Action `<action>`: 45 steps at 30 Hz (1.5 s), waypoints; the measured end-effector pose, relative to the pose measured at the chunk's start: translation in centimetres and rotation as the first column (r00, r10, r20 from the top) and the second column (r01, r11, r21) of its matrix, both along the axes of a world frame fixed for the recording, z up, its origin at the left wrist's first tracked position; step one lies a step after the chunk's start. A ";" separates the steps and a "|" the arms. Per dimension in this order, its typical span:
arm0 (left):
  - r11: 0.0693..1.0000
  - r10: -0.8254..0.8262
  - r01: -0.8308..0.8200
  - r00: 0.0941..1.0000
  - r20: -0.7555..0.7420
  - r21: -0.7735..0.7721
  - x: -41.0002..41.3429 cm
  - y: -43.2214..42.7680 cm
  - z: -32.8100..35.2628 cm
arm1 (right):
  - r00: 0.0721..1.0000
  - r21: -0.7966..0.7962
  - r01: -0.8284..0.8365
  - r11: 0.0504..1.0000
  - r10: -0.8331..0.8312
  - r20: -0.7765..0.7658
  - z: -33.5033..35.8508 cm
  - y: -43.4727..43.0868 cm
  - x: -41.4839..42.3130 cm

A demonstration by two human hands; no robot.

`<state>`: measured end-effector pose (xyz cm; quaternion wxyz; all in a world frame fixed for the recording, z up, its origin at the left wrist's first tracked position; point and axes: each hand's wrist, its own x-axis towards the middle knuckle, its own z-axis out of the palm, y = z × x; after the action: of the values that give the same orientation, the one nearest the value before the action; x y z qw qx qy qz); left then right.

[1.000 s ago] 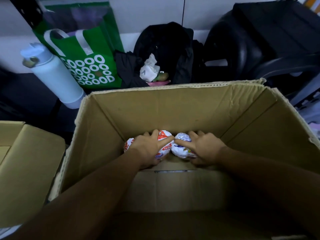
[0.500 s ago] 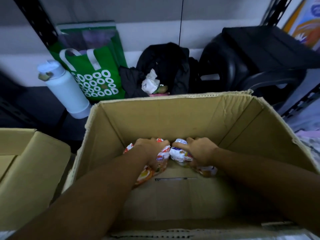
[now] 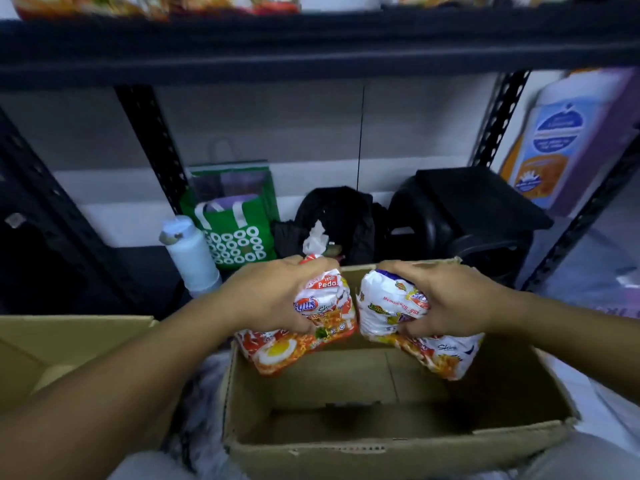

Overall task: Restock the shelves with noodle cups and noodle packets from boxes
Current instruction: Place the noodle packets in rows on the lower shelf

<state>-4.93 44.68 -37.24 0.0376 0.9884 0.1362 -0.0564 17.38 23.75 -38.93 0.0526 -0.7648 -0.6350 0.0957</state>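
Head view: left hand (image 3: 273, 299) gripping orange noodle packets (image 3: 294, 353) and right hand (image 3: 450, 299) gripping white noodle packets (image 3: 384, 306), fingers (image 3: 298, 275) curled tight, both just above the box (image 3: 381, 446), long axes hanging downward, the shelf (image 3: 311, 46) overhead, about equally near each

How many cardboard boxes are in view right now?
2. One open box sits in front, below the left hand and right hand, each gripping noodle packets. The second box is at the left edge, partly cut off. More may be hidden.
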 end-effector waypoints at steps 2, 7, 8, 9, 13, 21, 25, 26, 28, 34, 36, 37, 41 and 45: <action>0.999 -0.019 0.018 1.000 0.020 0.041 -0.7 0.0 4.0 | 1.000 0.020 -0.019 1.000 0.019 0.004 3.9 0.0 -0.5; 0.986 -0.034 0.013 0.992 0.124 0.166 -2.1 0.4 15.5 | 0.995 0.131 -0.069 0.989 0.058 0.086 14.6 0.0 -1.2; 0.985 -0.042 0.018 0.989 0.144 0.169 -2.1 0.6 17.7 | 0.992 0.156 -0.077 0.985 0.060 0.109 16.6 0.1 -1.3; 0.985 -0.053 0.025 0.986 0.159 0.170 -2.2 0.6 19.9 | 0.990 0.177 -0.086 0.980 0.064 0.125 18.5 0.3 -1.3; 0.980 -0.092 0.050 0.972 0.216 0.194 -2.4 0.9 27.3 | 0.976 0.288 -0.150 0.946 0.094 0.198 25.6 1.2 -1.3; 0.966 -0.051 -0.024 0.959 0.278 0.259 -1.5 2.7 37.9 | 0.936 0.347 -0.145 0.927 0.016 0.351 36.4 3.1 -0.9; 0.951 -0.059 -0.046 0.943 0.326 0.305 -0.4 3.4 41.6 | 0.910 0.365 -0.110 0.924 -0.054 0.411 40.2 4.2 -0.8; 0.951 -0.051 -0.060 0.937 0.345 0.303 0.1 3.7 42.2 | 0.884 0.361 -0.103 0.927 -0.081 0.460 40.8 4.7 -0.6; 0.955 -0.025 -0.087 0.929 0.369 0.283 1.4 4.1 42.8 | 0.824 0.353 -0.076 0.933 -0.141 0.549 41.5 6.0 -0.2; 0.941 0.146 -0.209 0.961 0.236 0.267 6.6 7.2 36.4 | 0.786 0.289 0.056 0.956 -0.221 0.578 35.7 9.9 1.9; 0.930 0.173 -0.245 0.949 0.262 0.275 7.7 8.4 34.3 | 0.796 0.343 0.054 0.938 -0.248 0.552 33.7 10.3 2.3; 0.927 0.173 -0.254 0.942 0.286 0.277 7.9 8.7 33.9 | 0.801 0.364 0.050 0.930 -0.255 0.542 33.3 10.5 2.5; 0.939 0.107 -0.196 0.947 0.304 0.281 7.8 8.7 34.0 | 0.834 0.396 0.024 0.918 -0.237 0.499 33.1 10.8 2.9; 0.920 0.058 -0.270 0.809 0.585 0.282 6.2 7.3 32.0 | 0.786 0.522 -0.002 0.853 -0.322 0.528 31.5 10.4 2.7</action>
<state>1.24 52.01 -5.19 -0.0964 0.9347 0.2131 0.2677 20.05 34.17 -7.48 0.0523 -0.7680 -0.5514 -0.3217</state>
